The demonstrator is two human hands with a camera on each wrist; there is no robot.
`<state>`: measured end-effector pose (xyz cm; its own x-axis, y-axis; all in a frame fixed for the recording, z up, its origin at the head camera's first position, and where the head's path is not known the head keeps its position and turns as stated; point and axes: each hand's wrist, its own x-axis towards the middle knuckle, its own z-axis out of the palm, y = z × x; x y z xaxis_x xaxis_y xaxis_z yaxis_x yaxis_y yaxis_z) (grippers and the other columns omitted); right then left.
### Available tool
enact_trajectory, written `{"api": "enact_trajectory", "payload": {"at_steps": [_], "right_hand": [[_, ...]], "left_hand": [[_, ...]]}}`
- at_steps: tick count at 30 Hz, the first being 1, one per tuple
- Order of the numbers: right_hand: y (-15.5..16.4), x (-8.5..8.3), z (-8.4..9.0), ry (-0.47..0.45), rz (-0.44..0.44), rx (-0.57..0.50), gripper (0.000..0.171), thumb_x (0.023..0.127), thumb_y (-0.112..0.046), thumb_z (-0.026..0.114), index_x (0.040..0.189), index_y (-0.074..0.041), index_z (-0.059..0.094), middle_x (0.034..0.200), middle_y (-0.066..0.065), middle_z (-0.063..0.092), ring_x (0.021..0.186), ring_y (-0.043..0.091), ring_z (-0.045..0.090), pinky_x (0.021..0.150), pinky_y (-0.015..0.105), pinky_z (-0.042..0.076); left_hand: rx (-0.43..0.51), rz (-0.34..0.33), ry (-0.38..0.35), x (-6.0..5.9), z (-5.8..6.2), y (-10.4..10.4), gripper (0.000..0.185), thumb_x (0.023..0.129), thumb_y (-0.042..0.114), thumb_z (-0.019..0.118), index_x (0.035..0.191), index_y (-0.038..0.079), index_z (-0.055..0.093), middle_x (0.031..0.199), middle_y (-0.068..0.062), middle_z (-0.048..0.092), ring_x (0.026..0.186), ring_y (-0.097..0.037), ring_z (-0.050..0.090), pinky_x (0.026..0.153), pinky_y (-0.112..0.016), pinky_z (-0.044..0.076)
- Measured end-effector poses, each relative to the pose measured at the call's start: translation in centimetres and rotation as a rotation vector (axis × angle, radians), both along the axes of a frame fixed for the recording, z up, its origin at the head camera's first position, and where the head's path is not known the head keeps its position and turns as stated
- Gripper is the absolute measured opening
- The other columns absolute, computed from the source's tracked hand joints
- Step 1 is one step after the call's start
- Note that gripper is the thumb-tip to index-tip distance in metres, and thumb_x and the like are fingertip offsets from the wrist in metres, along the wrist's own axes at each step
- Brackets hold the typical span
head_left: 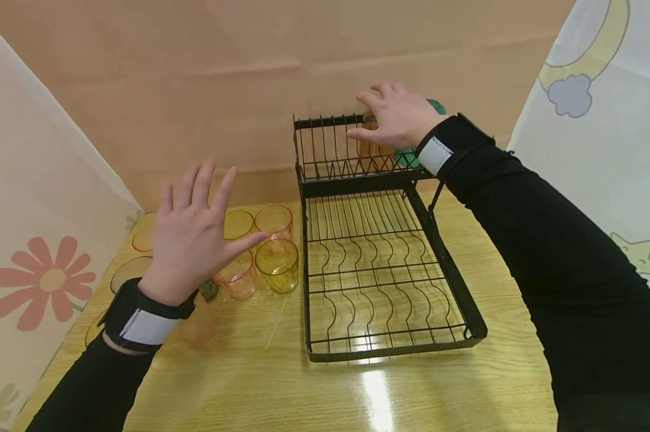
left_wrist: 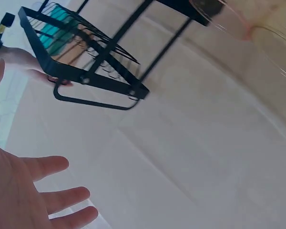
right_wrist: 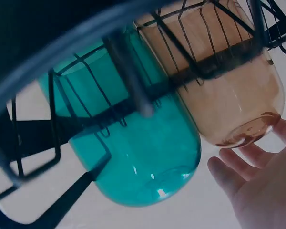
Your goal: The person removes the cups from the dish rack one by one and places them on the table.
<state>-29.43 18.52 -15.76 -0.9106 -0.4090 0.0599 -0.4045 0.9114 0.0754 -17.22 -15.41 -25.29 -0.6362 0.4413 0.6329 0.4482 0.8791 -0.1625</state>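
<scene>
My left hand (head_left: pixel 192 231) hovers with fingers spread flat, gripping nothing, above the cluster of cups (head_left: pixel 260 249) on the left part of the table (head_left: pixel 238 384). My right hand (head_left: pixel 392 117) is up at the top tier of the dish rack (head_left: pixel 381 270), fingers loosely extended over an orange cup (right_wrist: pixel 229 90), fingertips (right_wrist: pixel 229 174) at its base; I see no closed grip on it.

Edges: the table's left edge runs close along the flowered curtain (head_left: pixel 39 264), with cups right up against that side. The rack's lower tier sits bare, its front rim near the table's front. Open tabletop lies in front of the cups and rack, and to the right of the rack as far as the curtain with moon and star (head_left: pixel 605 120). A brown wall (head_left: pixel 195 78) closes in right behind the rack.

In the right wrist view, the orange cup lies upside down in the upper tier, touching a teal cup (right_wrist: pixel 143 143) beside it, both behind the rack's wires. The orange cup is right under my right hand; the teal cup is just beside it, toward my wrist. My left hand is well apart from both, nearest a yellow cup (head_left: pixel 277 264) and a pinkish one (head_left: pixel 238 277).
</scene>
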Motion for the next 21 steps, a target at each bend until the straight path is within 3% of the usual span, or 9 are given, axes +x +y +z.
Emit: {"api": "enact_trajectory", "payload": {"at_steps": [6, 12, 17, 21], "right_hand": [[-0.2, -0.4, -0.4, -0.034, -0.014, -0.017, 0.086, 0.096, -0.065, 0.034, 0.156, -0.007, 0.012, 0.155, 0.03, 0.01, 0.141, 0.047, 0.012, 0.107, 0.064, 0.021], [-0.5, -0.5, -0.8, -0.064, -0.03, -0.011, 0.084, 0.097, -0.06, 0.04, 0.156, -0.006, 0.012, 0.154, 0.031, 0.011, 0.141, 0.048, 0.012, 0.108, 0.063, 0.021], [-0.7, -0.6, -0.9, -0.055, -0.032, 0.002, 0.081, 0.098, -0.053, 0.048, 0.155, -0.005, 0.016, 0.149, 0.032, 0.022, 0.136, 0.049, 0.022, 0.107, 0.06, 0.025], [-0.6, -0.7, -1.0, -0.034, -0.013, 0.002, 0.072, 0.097, -0.049, 0.053, 0.148, -0.003, 0.031, 0.138, 0.031, 0.035, 0.126, 0.048, 0.034, 0.103, 0.056, 0.032]], "left_hand": [[0.003, -0.039, -0.028, -0.4, -0.2, 2.2, 0.112, 0.077, 0.091, 0.017, 0.151, 0.009, 0.033, 0.152, -0.023, 0.027, 0.141, -0.04, 0.021, 0.108, -0.064, 0.018], [0.003, -0.097, -0.042, -0.7, -0.2, 4.1, 0.107, 0.075, 0.083, 0.044, 0.154, 0.012, 0.027, 0.156, -0.021, 0.021, 0.144, -0.037, 0.016, 0.109, -0.063, 0.015], [-0.003, -0.122, -0.056, -1.0, -0.1, 5.6, 0.109, 0.073, 0.079, 0.055, 0.155, 0.014, 0.025, 0.158, -0.019, 0.018, 0.144, -0.036, 0.014, 0.11, -0.063, 0.013], [-0.013, -0.118, -0.104, -1.1, 0.0, 6.9, 0.109, 0.075, 0.08, 0.055, 0.156, 0.015, 0.021, 0.16, -0.017, 0.013, 0.146, -0.034, 0.008, 0.111, -0.062, 0.01]]}}
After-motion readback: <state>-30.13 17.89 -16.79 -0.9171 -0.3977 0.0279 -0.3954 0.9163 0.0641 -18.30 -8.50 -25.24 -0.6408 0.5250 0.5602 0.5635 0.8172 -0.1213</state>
